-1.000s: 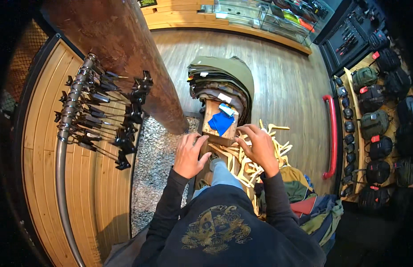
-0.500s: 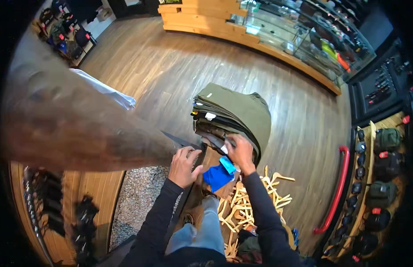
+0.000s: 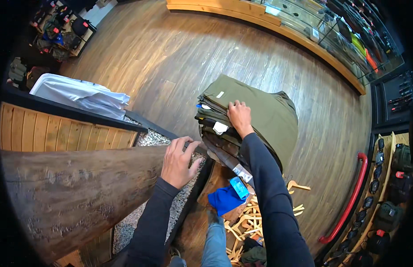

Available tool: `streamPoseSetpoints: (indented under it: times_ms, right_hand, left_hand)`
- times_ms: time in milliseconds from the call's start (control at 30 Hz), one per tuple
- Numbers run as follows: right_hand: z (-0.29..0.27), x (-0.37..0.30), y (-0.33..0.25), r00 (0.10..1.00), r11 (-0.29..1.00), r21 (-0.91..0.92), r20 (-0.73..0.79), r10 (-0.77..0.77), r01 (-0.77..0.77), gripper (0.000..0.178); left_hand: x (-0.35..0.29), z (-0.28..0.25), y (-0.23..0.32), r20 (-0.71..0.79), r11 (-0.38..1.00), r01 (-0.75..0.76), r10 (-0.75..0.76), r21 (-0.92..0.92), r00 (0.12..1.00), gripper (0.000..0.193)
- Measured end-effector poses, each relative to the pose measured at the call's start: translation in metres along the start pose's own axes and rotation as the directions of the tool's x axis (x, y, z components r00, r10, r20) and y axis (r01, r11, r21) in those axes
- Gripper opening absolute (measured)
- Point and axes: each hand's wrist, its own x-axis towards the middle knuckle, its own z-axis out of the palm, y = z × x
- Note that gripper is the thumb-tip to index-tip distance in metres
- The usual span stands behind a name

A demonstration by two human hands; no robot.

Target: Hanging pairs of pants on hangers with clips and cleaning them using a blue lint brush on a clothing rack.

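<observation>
A thick stack of folded garments, olive green on top with darker and camouflage-like layers below, lies in front of me. On its upper left edge, my right hand has its bent fingers close together on the top olive layer; the thumb is hidden. White and blue tags stick out of the stack's left side. My left hand hovers left of the stack, fingers spread and holding nothing. Between my forearms lies a bright blue folded cloth with a light-blue card or packet on it, on a wooden surface.
A thick log post extends from the left toward my left hand. Several wooden hangers are heaped below right. White fabric lies at the left beyond a low pebble-filled border. A red rail and a glass-fronted counter stand farther off.
My right hand has moved up and away from the stack's near side onto its top left edge. My left hand stays spread in the air. The view has shifted, showing more of the white fabric.
</observation>
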Motion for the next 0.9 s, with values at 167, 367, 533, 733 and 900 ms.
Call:
streamPoseSetpoints:
  times_ms: [167,367,533,733,900]
  right_hand:
    - [0.015,0.014,0.011,0.946,0.928,-0.195,0.137,-0.295,0.318,0.012]
    - [-0.029,0.016,0.032,0.976,0.957,-0.192,-0.001,-0.219,0.215,0.008]
    - [-0.134,-0.002,0.086,0.956,0.999,0.047,-0.292,0.04,-0.027,0.014]
    - [-0.256,-0.093,0.132,0.795,0.941,0.225,-0.505,0.335,-0.254,0.012]
    - [-0.355,-0.23,0.116,0.638,0.839,0.396,-0.547,0.542,-0.373,0.009]
  left_hand:
    - [-0.009,0.005,-0.003,0.039,0.999,0.041,-0.04,-0.027,0.998,0.045]
    - [-0.046,-0.003,0.007,0.07,0.997,0.077,-0.076,-0.008,0.995,0.044]
    - [-0.063,-0.012,0.022,0.091,0.995,0.088,-0.084,-0.038,0.992,0.045]
    - [-0.064,-0.031,0.067,0.026,0.992,-0.011,0.014,-0.129,1.0,0.047]
    - [-0.067,-0.062,0.128,-0.075,0.95,-0.191,0.178,-0.247,0.981,0.053]
